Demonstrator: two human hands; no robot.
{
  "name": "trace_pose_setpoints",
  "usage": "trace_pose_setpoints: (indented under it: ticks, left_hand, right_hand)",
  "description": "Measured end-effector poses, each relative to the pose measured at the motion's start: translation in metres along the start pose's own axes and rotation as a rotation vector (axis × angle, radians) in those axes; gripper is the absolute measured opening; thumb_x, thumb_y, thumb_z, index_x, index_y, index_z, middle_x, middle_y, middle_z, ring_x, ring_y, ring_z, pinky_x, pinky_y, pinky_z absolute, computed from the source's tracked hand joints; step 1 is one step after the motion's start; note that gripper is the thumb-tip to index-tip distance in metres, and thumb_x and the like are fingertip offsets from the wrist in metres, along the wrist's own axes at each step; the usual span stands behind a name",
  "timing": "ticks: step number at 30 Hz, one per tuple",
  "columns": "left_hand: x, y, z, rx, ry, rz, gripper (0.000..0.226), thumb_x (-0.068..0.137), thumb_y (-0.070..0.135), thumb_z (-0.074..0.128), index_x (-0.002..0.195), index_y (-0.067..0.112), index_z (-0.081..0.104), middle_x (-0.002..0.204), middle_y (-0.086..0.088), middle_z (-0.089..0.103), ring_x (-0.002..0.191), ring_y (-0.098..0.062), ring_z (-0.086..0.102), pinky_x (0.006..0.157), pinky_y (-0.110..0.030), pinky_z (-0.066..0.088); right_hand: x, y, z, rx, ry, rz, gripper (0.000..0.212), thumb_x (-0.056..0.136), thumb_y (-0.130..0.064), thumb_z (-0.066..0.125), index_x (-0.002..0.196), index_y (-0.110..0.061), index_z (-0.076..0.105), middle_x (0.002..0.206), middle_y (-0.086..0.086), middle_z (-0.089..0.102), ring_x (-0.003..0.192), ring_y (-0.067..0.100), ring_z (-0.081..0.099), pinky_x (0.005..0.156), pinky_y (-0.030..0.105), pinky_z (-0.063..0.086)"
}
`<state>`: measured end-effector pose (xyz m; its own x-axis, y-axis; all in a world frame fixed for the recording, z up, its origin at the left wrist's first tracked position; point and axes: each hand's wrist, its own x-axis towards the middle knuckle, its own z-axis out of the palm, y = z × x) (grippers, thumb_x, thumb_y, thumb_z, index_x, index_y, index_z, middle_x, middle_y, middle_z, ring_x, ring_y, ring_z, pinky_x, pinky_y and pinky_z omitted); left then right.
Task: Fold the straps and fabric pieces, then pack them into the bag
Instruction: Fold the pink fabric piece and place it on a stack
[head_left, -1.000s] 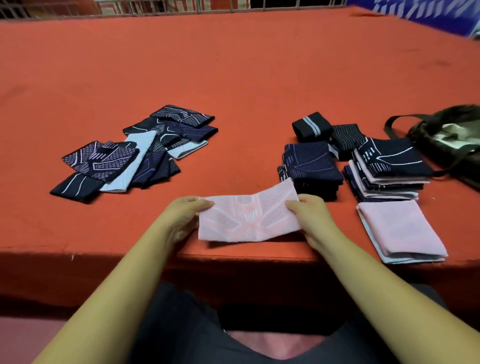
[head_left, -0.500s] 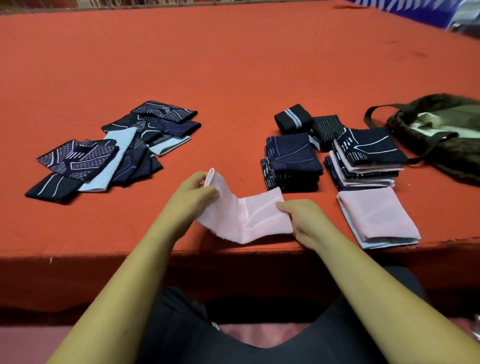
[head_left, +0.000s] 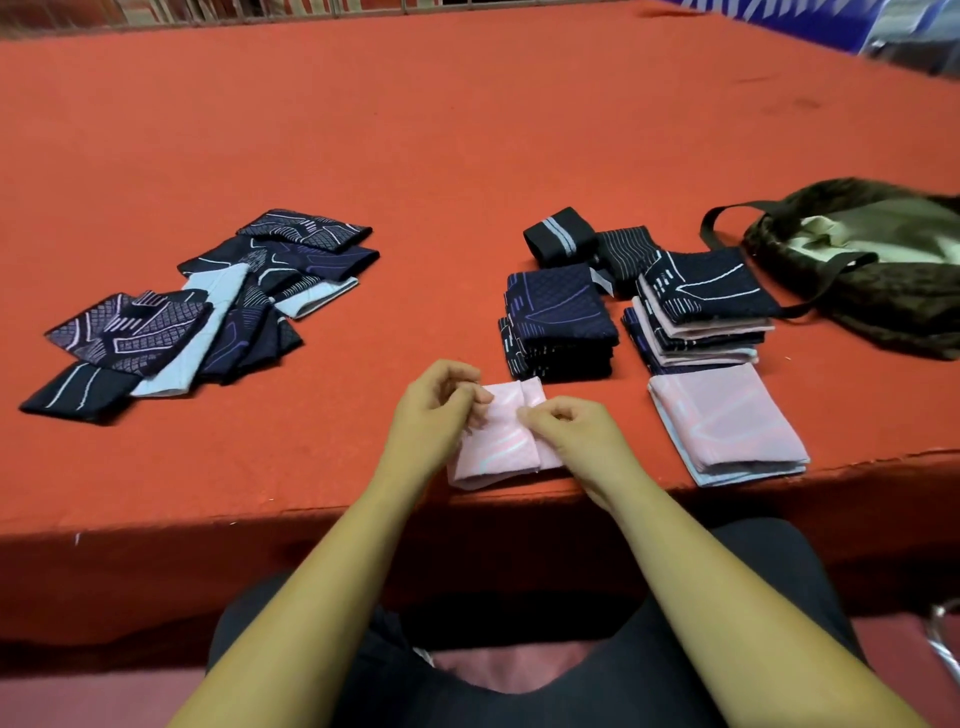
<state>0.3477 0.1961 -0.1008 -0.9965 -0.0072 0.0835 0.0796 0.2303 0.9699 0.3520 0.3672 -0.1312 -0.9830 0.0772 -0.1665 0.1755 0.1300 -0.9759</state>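
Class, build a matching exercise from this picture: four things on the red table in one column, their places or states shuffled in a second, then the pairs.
1 pink piece
2 bag
3 loose dark pieces
4 rolled black strap

A far right, pale lining showing
B pinched by left hand and right hand
C spread at the left
D behind the navy stack

Pairs: 1-B, 2-A, 3-C, 4-D

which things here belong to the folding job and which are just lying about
Job: pink fabric piece pinched by left hand and right hand; loose dark patterned fabric pieces; folded stacks; rolled black straps; olive cloth bag.
Lying about: blue-and-white sheet; metal railing.
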Motion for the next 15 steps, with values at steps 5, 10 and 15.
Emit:
trace_pose_setpoints:
  ticks: [5, 10, 15]
  left_hand:
    - [-0.008, -0.04, -0.004, 0.552, 0.001, 0.127, 0.047, 0.097, 0.019, 0.055, 0.141, 0.006, 0.046, 0.143, -0.009, 0.05, 0.134, -0.024, 0.044, 0.114, -0.034, 0.031]
    - [-0.01, -0.053, 0.008, 0.85, -0.032, 0.107, 0.063, 0.103, 0.044, 0.033, 0.156, 0.01, 0.02, 0.162, -0.005, 0.026, 0.151, -0.019, 0.017, 0.121, -0.035, 0.017]
    - [-0.009, -0.055, 0.015, 0.941, -0.045, 0.068, 0.065, 0.103, 0.045, 0.027, 0.157, 0.013, 0.013, 0.165, -0.002, 0.018, 0.153, -0.018, 0.008, 0.123, -0.035, 0.009]
  right_hand:
    - [-0.002, 0.0, 0.008, -0.213, 0.145, -0.061, 0.015, 0.087, -0.013, 0.059, 0.073, -0.008, 0.061, 0.066, -0.006, 0.056, 0.064, 0.009, 0.046, 0.06, 0.03, 0.036]
    - [-0.001, 0.001, 0.008, -0.243, 0.216, -0.035, 0.012, 0.092, -0.015, 0.051, 0.08, -0.011, 0.05, 0.073, -0.003, 0.053, 0.071, 0.017, 0.046, 0.064, 0.033, 0.033]
    - [0.002, 0.001, 0.012, -0.153, 0.228, 0.01, 0.018, 0.092, -0.021, 0.062, 0.103, -0.009, 0.055, 0.084, -0.004, 0.061, 0.081, 0.016, 0.057, 0.068, 0.027, 0.039]
